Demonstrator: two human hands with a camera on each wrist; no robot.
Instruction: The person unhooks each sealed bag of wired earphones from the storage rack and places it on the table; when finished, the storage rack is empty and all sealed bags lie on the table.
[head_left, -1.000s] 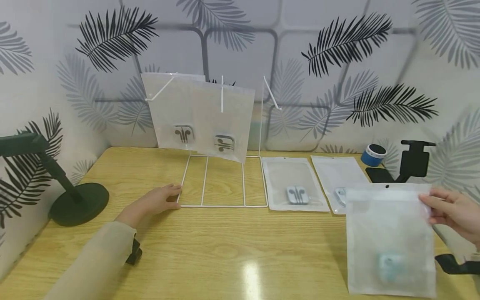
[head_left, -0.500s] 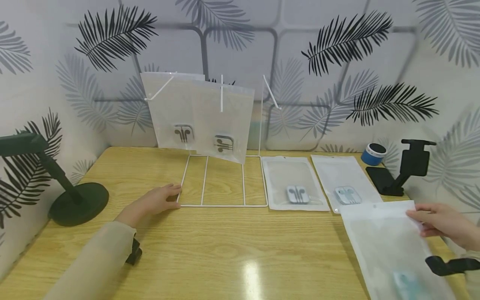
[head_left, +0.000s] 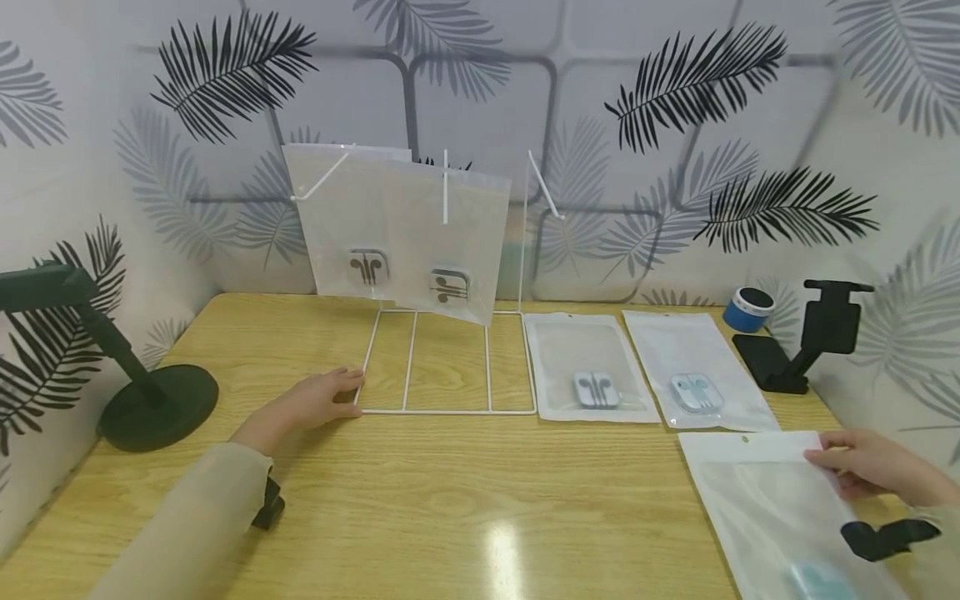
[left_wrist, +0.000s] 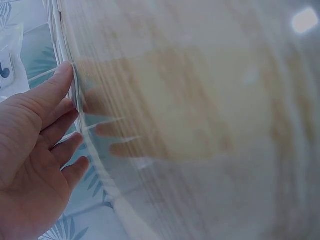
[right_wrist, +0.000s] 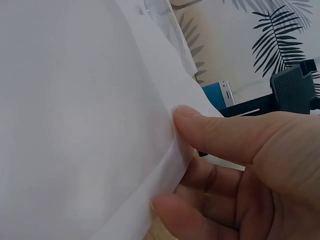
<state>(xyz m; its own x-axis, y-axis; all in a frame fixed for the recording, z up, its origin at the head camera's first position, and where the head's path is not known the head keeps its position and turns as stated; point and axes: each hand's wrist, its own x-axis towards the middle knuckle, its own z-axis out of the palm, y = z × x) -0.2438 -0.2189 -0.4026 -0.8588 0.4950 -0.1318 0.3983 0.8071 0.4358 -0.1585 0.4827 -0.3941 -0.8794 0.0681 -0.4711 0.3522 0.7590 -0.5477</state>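
Note:
At the lower right of the head view, my right hand [head_left: 873, 467] pinches the upper right edge of a white translucent zip pouch [head_left: 765, 508]. A pale blue-white case [head_left: 821, 579] shows near the pouch's bottom. In the right wrist view, thumb and fingers [right_wrist: 210, 132] fold the pouch's edge. My left hand [head_left: 318, 400] rests on the table, its relaxed fingers touching the left side of a white wire display rack [head_left: 450, 412]. From the rack's hooks hang two similar pouches, a left pouch [head_left: 341, 217] and a middle pouch [head_left: 457, 225], each with earphones inside.
Right of the rack lie two flat pouches, a nearer pouch [head_left: 588, 350] and a farther pouch [head_left: 671, 342], with earphone cases. Behind them stand a blue cylinder [head_left: 747, 310] and a black phone stand [head_left: 828, 329]. A dark green lamp [head_left: 157, 404] stands at left.
My right hand has lowered the pouch toward the table's front right, tilting it from upright to nearly flat and uncovering the farther flat pouch. My left hand has stayed at the rack.

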